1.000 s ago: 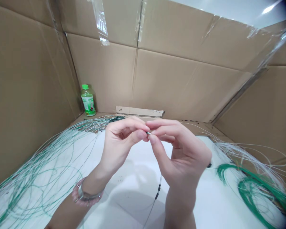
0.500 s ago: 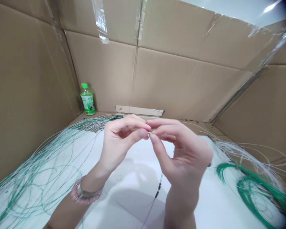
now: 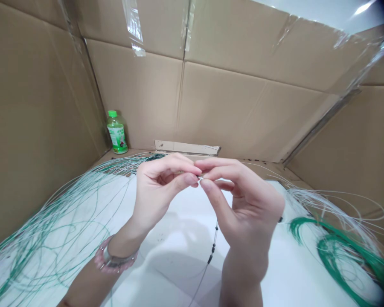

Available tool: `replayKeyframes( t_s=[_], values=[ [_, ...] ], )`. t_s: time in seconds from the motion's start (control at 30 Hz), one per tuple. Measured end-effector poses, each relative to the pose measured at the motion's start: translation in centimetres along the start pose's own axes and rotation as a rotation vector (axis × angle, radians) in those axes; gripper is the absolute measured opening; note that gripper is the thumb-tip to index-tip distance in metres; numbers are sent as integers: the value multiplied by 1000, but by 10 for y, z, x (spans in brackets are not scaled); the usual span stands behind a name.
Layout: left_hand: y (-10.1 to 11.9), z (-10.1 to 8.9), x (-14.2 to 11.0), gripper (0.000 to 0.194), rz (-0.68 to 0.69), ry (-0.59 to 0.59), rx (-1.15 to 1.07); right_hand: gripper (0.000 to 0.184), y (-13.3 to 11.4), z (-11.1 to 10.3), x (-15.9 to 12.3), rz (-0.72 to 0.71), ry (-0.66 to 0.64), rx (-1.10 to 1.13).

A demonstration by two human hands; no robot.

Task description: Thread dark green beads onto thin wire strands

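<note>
Thumb and fingertips of my left hand (image 3: 166, 183) are closed in a pinch on a tiny dark piece, mostly hidden by the fingers. My right hand (image 3: 240, 196) is pinched against it, holding the end of a thin whitish line (image 3: 201, 178). The fingertips of both hands nearly meet above the white work surface (image 3: 176, 234). Below my right hand hangs or lies a thin line with several small black beads (image 3: 213, 249) threaded on it. Whether it joins the piece in my fingers is hidden behind the hand.
Green and white lines (image 3: 51, 221) spread over the left side. On the right lie a coil of green line (image 3: 333, 256) and loose white lines (image 3: 333, 200). A green-capped bottle (image 3: 117, 134) stands in the back left corner. Cardboard walls (image 3: 230, 106) enclose the surface.
Both hands stay in nearly the same place, still pinching. The fingertips have shifted slightly, so a bit more of the dark piece and the whitish line shows between them.
</note>
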State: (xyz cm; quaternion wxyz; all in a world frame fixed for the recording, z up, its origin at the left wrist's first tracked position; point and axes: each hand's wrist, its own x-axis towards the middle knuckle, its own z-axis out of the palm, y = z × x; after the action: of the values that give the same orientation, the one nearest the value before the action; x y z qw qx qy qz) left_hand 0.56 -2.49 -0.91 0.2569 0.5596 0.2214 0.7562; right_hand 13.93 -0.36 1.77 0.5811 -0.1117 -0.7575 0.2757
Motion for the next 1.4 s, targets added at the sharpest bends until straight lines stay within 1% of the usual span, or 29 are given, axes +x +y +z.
replayKeyframes(
  t_s=[0.13,0.37,0.63,0.83,1.03,1.17,1.23,1.4],
  values=[
    [-1,-1,-1,9,9,-3,-2,15,0,0,-1,22,8,23],
    [-1,-1,-1,10,15,-17,2,18,-1,0,0,-7,9,-24],
    [2,-2,0,17,70,-15,106,18,-1,-1,0,-40,35,-15],
    [1,-1,0,17,53,-43,91,17,0,-2,3,-6,58,-6],
    [-1,1,0,18,19,15,65,15,3,1,2,-12,96,6],
    [3,0,1,13,-26,3,73,15,7,7,0,-54,169,37],
    [4,0,1,11,-40,8,82,16,8,9,0,-54,179,30],
    [4,1,1,9,34,57,121,16,8,11,2,-119,226,-4]
  ],
)
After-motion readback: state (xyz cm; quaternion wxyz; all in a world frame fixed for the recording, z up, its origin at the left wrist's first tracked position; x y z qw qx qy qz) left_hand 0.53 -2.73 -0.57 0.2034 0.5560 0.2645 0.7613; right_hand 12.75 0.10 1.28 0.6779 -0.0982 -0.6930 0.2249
